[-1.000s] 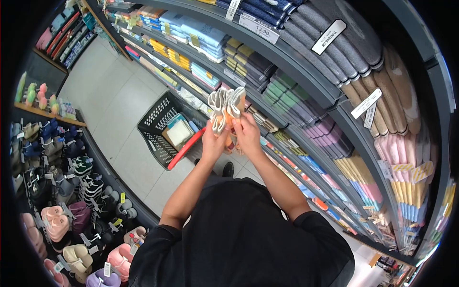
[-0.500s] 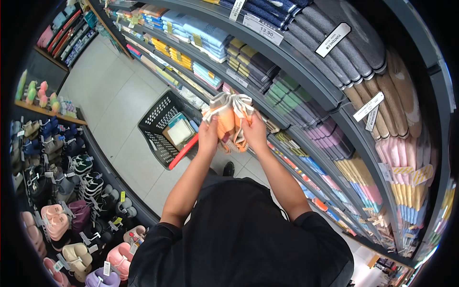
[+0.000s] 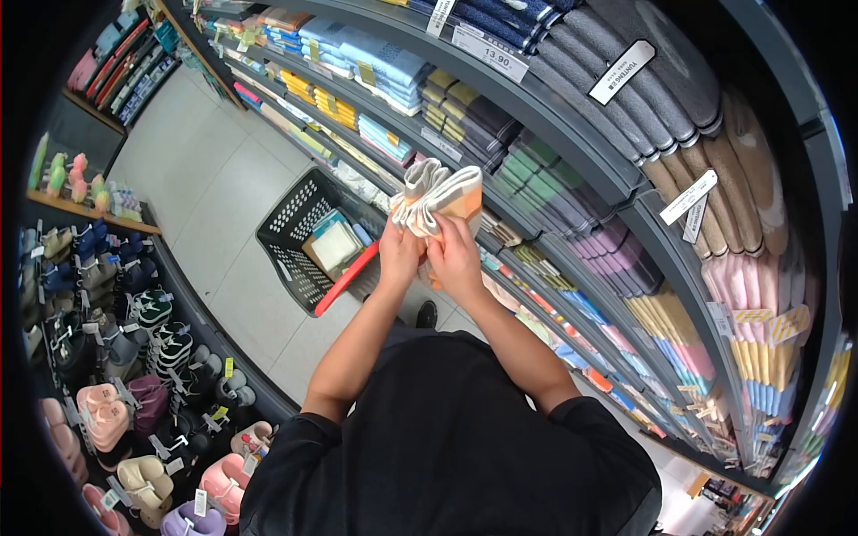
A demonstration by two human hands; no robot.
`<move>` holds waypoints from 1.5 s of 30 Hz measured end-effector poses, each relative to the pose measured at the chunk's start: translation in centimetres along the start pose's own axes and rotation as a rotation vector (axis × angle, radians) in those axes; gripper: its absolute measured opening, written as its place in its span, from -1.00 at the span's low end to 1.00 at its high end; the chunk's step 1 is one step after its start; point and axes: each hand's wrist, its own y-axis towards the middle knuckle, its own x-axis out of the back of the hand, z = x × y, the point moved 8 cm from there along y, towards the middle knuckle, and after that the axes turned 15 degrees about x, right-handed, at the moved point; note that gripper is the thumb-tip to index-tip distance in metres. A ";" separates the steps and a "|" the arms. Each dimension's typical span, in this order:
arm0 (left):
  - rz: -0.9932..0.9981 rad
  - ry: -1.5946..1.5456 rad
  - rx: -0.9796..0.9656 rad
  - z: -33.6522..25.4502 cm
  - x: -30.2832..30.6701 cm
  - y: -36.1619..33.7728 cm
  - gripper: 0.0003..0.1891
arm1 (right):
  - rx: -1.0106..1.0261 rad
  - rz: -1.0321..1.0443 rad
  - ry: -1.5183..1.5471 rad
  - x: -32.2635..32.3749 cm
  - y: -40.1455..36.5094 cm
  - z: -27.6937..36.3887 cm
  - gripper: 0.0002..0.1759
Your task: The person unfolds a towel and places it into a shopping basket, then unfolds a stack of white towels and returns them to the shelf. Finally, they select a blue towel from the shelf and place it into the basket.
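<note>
A bunched towel [image 3: 460, 198] in white, grey and orange is held up in front of me, its folds fanned at the top. My left hand [image 3: 400, 255] grips its lower left side. Pressed into the lower right side is my right hand [image 3: 454, 259], its fingers closed on the cloth and close to my left hand. The lower part of the towel is mostly hidden by both hands. Just left of my hands is a black shopping basket [image 3: 290, 259] with a red handle [image 3: 347, 279]; it holds a white folded item [image 3: 337, 246] and some blue-green ones.
Shelves of folded towels [image 3: 572, 179] curve along the right, with a price label [image 3: 490, 54] on one edge. Racks of slippers [image 3: 147, 482] stand at the left. Pale floor tiles [image 3: 188, 179] run between them, and my shoe [image 3: 427, 314] shows below my hands.
My hands have come closer together on the towel, which is now gathered more tightly. Its white and grey folds stand higher, and less of the orange part shows.
</note>
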 end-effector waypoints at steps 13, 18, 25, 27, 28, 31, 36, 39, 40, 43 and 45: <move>0.139 -0.292 0.230 1.0 0.2 0.3 -0.69 | -0.203 0.069 0.239 -0.2 -0.4 -2.9 -0.65; 0.141 -0.252 0.263 1.5 0.0 0.6 -0.71 | -0.101 0.145 0.208 -0.2 0.7 -0.9 -0.58; 0.087 -0.280 0.315 0.8 0.0 0.7 -0.70 | -0.046 0.132 -0.010 -0.6 0.4 -2.2 -0.45; 0.095 -0.272 0.281 0.8 -0.2 0.8 -0.66 | 0.021 0.137 -0.047 -0.9 0.7 -1.3 -0.44; 0.088 -0.287 0.227 0.5 -0.6 0.9 -0.62 | 0.007 0.127 -0.024 -0.8 0.9 -1.0 -0.40; 0.126 -0.288 0.206 -0.4 -1.1 0.5 -0.57 | -0.019 0.098 0.047 -0.6 1.2 -0.5 -0.28; 0.252 -0.222 0.286 0.7 -0.9 0.5 -0.59 | -0.384 0.291 0.234 -0.9 -0.4 -4.1 -0.19; 0.233 -0.161 0.423 2.1 -0.2 0.4 -0.62 | -0.458 0.183 0.375 -0.8 -2.2 -7.1 -0.37; 0.225 -0.157 0.426 3.1 -0.2 0.7 -0.64 | -0.416 0.103 0.440 -1.4 -3.2 -8.8 -0.41; 0.237 0.051 0.356 5.4 0.1 2.1 -0.72 | -0.675 -0.073 0.771 -1.1 -5.9 -10.9 -0.56; 0.205 0.389 0.215 4.8 0.3 2.8 -0.78 | -0.847 -0.163 0.919 -0.6 -7.5 -11.3 -0.56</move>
